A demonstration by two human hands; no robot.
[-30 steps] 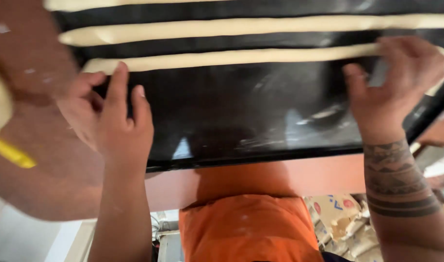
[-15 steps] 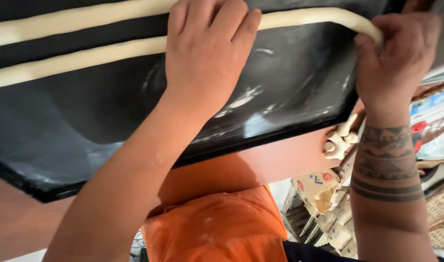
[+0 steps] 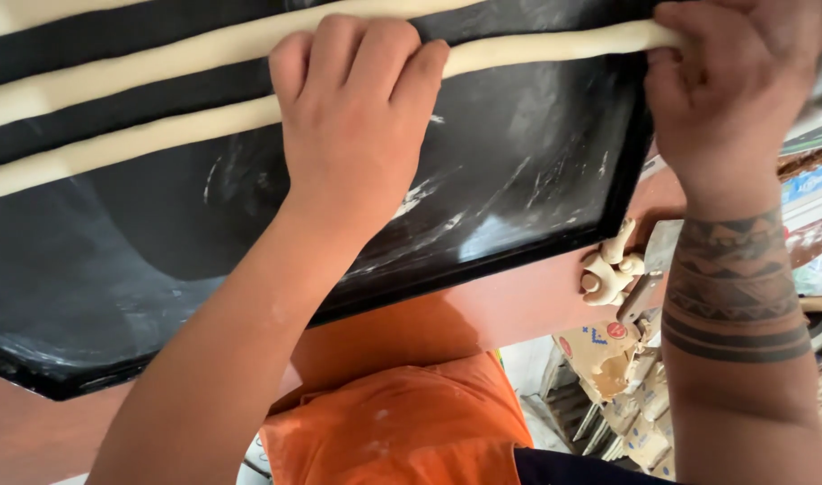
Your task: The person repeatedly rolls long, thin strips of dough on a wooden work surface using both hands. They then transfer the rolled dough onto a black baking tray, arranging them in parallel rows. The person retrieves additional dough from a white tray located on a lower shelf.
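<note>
A black baking tray (image 3: 518, 180), dusted with flour, lies on a reddish wooden table (image 3: 483, 314). Three long pale dough ropes run across it. My left hand (image 3: 352, 135) lies over the nearest dough rope (image 3: 159, 135) about mid-length, fingers curled down on it. My right hand (image 3: 734, 99), on a tattooed forearm, grips the same rope's end at the tray's right edge. The second rope (image 3: 159, 63) passes just beyond my left fingertips. The third rope (image 3: 70, 13) shows only at the top edge.
A small lump of dough scraps (image 3: 613, 269) sits on the table just off the tray's right corner, beside a metal blade (image 3: 653, 260). Below the table edge are my orange shirt (image 3: 402, 422) and several paper sacks (image 3: 608, 359).
My left hand has moved from the rope's left part to its middle and now presses on it. My right hand has stayed at the rope's right end. The view has shifted right and closer.
</note>
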